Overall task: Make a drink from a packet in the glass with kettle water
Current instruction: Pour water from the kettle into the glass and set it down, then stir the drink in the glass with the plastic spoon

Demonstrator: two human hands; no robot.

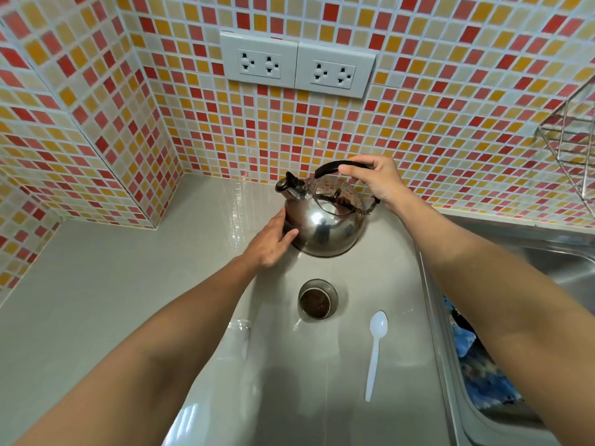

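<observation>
Steel kettle [325,217] sits on the grey desk [96,284] near the back, right in front of the red/orange mosaic tile wall [418,107], spout w/ black cap pointing left. Right hand [375,178] is on the black handle [328,167] up top, fingers curled around it, thumb underneath. Left hand [270,243] is flat against the kettle's lower left side, fingers pressed together and straight, not gripping anything, just resting on the metal. Kettle base looks like it's touching the desk but can't say 100%.

Glass [318,300] is just in front of the kettle, upright, w/ dark brown stuff in the bottom; powder or liquid, can't tell. White plastic spoon [375,352] lies on the desk to the right of the glass, bowl end pointing away from the person, not touching it. Steel sink [563,262] on the far right w/ a blue cloth [476,365] in it, 2 double sockets [297,64] on the wall above the kettle, wire rack [570,136] at the right edge.
</observation>
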